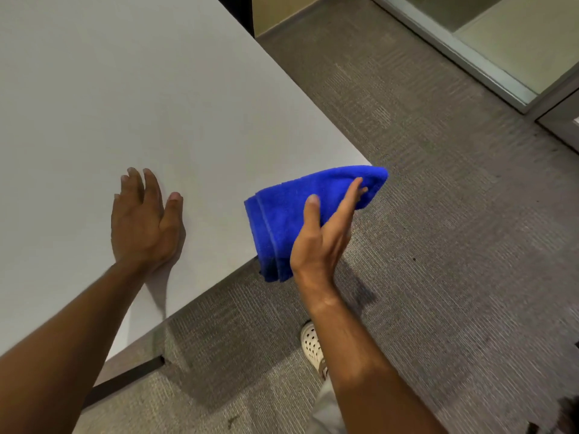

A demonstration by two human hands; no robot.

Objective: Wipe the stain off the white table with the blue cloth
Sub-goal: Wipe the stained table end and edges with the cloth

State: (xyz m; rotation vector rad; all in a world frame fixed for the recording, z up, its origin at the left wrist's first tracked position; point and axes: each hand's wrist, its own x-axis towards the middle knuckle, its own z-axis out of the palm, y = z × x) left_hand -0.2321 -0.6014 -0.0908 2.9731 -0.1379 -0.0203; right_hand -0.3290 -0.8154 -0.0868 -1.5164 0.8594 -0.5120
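We see a vivid royal-blue cloth against a plain white tabletop. The carpet is grey with fine ribbed striping, and the shoe looks cream with dark perforations, perhaps round holes.

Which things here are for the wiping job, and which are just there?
For the job:
- blue cloth, folded, held by the right hand at the table's corner
- white table; no stain shows on it in this view
- left hand, flat on the table

Just there:
- grey carpet
- white shoe with holes
- glass partition
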